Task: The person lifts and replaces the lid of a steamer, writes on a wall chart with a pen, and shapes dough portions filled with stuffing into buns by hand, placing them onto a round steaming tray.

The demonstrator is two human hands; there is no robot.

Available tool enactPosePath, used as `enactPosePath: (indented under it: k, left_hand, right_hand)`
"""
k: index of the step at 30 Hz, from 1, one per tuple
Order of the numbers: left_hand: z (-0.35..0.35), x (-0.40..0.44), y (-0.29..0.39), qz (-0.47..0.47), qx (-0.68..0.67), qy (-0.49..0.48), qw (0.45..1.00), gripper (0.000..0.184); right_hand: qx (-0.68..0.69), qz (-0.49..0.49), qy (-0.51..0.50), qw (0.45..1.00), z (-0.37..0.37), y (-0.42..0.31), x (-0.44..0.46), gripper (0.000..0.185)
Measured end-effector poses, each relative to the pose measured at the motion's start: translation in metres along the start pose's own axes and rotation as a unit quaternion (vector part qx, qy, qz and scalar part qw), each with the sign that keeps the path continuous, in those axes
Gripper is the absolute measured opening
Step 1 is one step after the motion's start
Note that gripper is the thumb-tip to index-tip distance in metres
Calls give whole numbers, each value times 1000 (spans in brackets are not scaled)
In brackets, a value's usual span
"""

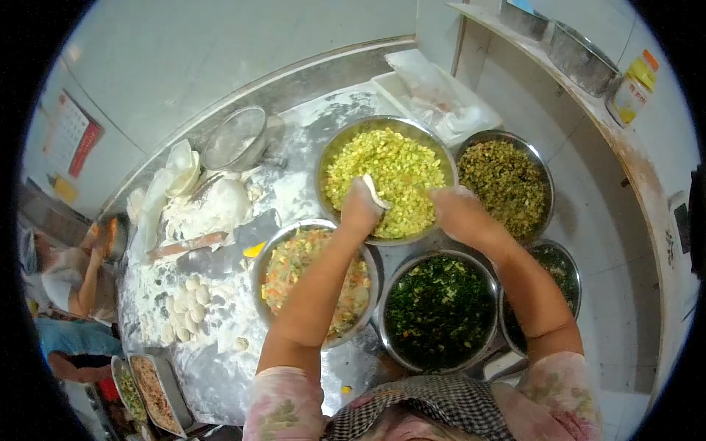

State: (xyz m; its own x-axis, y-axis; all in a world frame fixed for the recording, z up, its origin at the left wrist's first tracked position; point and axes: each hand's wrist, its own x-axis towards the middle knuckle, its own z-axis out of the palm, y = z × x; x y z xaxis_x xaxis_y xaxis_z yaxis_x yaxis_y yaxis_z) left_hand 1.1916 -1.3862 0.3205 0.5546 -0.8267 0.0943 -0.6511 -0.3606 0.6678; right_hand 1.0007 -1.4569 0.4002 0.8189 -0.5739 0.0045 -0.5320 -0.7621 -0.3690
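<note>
Single view, worn on the head: looked forward and steeply down from above, wide-angle, corners cut by a round black border. Black-and-white checked cloth [456, 404] at the wearer's chest sat very near, at bottom edge. Bare left hand [360, 209] and bare right hand [460, 213] fell mid-frame, at arm's reach. Flour-dusted grey tabletop [213, 371] spread beneath; pale smooth wall [257, 44] lay farthest, along top.

On the wall to my left I see a calendar [72, 138], and below it a person [68, 283] in a light top, close to a bowl [121, 239]. A sieve [237, 138] sits near the far edge of my counter [213, 367]. To my right, a shelf [638, 158] carries a metal pot [581, 59] and an orange-capped bottle [632, 92].
</note>
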Motion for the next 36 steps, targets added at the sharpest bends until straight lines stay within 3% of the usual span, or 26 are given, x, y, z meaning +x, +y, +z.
enactPosePath:
  k: [3, 4, 7, 10, 13, 16, 19, 22, 25, 28, 31, 34, 36]
  left_hand:
    - [-2, -4, 5, 13, 4, -8, 1000, 53]
    - [-1, -5, 5, 22, 10, -4, 1000, 48]
    - [-1, -7, 4, 40, 8, 7, 999, 50]
    - [-7, -11, 14, 67, -8, 88, 994, 53]
    - [-3, -2, 5, 55, -53, 73, 994, 55]
    - [-13, 0, 5, 20, -47, 28, 998, 57]
    - [-13, -1, 11, 0, -2, 9, 1000, 57]
    - [-3, -5, 2, 80, 7, 69, 994, 55]
    - [-2, -8, 1, 86, 18, 69, 994, 67]
    - [-6, -9, 4, 65, -5, -12, 998, 69]
    - [-9, -10, 2, 35, 27, -74, 996, 68]
    - [-8, -13, 5, 38, 69, -78, 994, 69]
    - [-10, -15, 5, 40, 56, -75, 995, 69]
  right_hand:
    - [61, 88, -93, 990, 22, 8, 15, 28]
    - [106, 31, -67, 992, 32, 3, 16, 34]
    - [125, -6, -6, 992, 57, -23, 11, 38]
    - [101, -20, -46, 994, 36, -32, 7, 37]
    - [61, -138, -10, 988, 22, 3, 21, 36]
    - [28, 37, 20, 999, 12, 12, 33, 35]
    - [55, -26, -125, 990, 12, -7, 40, 32]
    - [122, 23, -94, 988, 38, -27, 25, 33]
    - [132, -51, -51, 989, 39, -22, 11, 33]
    - [83, -93, -32, 992, 13, -2, 0, 28]
    - [36, 19, -64, 997, 15, 15, 3, 45]
    - [214, 29, -137, 967, 17, 3, 5, 36]
    - [179, 18, -127, 976, 24, -9, 8, 28]
